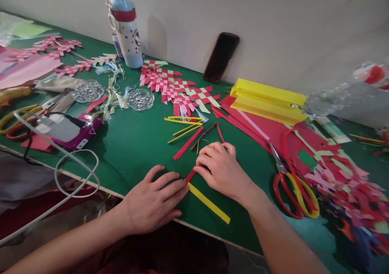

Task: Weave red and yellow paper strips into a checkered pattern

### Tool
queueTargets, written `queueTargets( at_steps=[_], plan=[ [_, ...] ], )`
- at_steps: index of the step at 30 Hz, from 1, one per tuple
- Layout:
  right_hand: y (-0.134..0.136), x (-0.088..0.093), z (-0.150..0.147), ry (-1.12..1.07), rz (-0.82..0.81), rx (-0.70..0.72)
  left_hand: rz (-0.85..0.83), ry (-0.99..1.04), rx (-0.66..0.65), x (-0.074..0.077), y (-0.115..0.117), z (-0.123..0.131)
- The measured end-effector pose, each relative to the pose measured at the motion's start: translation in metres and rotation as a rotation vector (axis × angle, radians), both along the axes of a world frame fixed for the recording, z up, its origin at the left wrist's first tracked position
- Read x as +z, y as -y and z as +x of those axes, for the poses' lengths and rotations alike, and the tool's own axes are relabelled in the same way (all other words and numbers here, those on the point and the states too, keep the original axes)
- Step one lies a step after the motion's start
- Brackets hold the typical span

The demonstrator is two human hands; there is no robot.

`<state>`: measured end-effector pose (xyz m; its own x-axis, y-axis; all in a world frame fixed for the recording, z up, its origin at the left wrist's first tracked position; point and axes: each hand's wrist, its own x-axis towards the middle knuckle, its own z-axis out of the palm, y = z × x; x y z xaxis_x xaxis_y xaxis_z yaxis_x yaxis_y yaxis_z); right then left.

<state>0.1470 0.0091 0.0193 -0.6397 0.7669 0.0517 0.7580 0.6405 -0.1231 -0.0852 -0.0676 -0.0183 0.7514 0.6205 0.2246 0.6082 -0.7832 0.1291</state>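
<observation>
Both your forearms (75,235) come nearest. Your left hand (153,201) is palm down, its fingers partly spread, with tips at the near-left end of the red strip (190,176). Your right hand (221,168) seems to pinch this strip between thumb and finger. The strip lies between both hands and slants toward far right. Here meets it the yellow strip (209,203), nearer to your left fingertips, its long axis running to near right; I cannot tell if they are joined. Farther, right, scissors (278,160) lie.
</observation>
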Motion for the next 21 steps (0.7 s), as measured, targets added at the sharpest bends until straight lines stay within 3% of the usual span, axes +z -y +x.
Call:
queueTargets(
  at_steps=[7, 21],
  plan=[
    [-0.010, -0.003, 0.009, 0.016, 0.085, -0.064, 0.008, -0.025, -0.009, -0.001, -0.001, 0.001],
    [-0.030, -0.028, 0.033, -0.139, 0.090, -0.317, -0.003, -0.010, 0.004, -0.003, -0.001, 0.002]
  ],
)
